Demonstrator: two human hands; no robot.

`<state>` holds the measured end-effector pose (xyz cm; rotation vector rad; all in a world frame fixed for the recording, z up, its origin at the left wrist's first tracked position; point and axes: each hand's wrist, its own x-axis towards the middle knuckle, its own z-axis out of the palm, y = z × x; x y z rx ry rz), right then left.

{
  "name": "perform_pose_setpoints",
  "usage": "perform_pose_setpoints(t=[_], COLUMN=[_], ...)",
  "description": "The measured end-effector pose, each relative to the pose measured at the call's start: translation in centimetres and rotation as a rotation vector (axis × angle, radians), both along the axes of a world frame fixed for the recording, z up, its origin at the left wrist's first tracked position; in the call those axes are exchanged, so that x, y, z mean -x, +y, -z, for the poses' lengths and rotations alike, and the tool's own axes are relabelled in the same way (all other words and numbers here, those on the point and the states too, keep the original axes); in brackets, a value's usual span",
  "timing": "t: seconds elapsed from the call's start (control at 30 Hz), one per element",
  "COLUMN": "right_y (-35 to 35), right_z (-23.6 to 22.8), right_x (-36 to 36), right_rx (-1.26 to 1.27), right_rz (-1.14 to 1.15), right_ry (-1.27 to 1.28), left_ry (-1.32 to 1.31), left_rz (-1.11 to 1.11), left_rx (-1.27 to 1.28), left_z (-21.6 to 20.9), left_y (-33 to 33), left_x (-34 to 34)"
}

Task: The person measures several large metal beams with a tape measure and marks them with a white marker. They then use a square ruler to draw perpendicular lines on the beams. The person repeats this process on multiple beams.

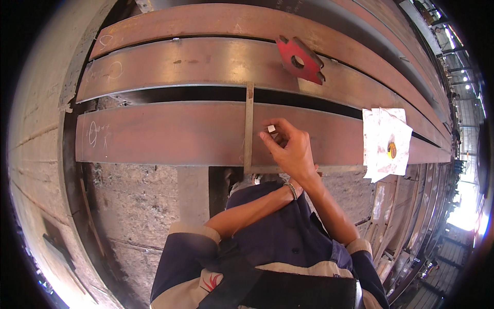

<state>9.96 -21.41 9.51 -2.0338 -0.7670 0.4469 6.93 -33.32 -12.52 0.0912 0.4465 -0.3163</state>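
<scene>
Above the nearest steel beam [164, 131], my right hand [294, 149] pinches a small white block [271, 129], possibly a piece of chalk, between thumb and fingertips. Crossing beneath my right wrist is my left hand [296, 184]. Most of it is hidden there, so its fingers and anything in them do not show. A bracelet or watch band [291, 190] circles the left wrist. Just left of my right hand, a narrow flat metal bar [249, 126] lies across the beam, its far end reaching over the dark gap behind.
A red plate-like tool with a round hole [309, 67] rests on the second beam [206, 59]. On the right, white paper sheets [378, 129] carry a yellow tape measure [392, 150]. Several long rust-brown beams lie side by side, with dark gaps between them. Rough ground [134, 206] shows below.
</scene>
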Motion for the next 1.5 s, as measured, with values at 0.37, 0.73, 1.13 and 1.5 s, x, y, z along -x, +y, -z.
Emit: perform_pose_setpoints(t=[0.37,0.73,1.13,1.5], right_y=[0.1,1.5,3.7,7.1], right_z=[-0.4,1.4,3.2,3.7], right_x=[-0.7,-1.1,-1.3,-3.3], right_rx=[-0.042,-0.104,-0.114,-0.019], right_rz=[0.025,0.093,-0.078,-0.151], right_ry=[-0.114,-0.074,-0.302,-0.427], left_ry=[0.003,0.068,0.011,0.039], left_rz=[0.024,0.102,0.045,-0.159], left_rx=[-0.054,-0.117,-0.133,-0.203], left_z=[0.3,-0.8,1.9,0.7], left_y=[0.4,1.2,-0.8,-0.9], left_x=[-0.5,-0.6,-1.2,-0.6])
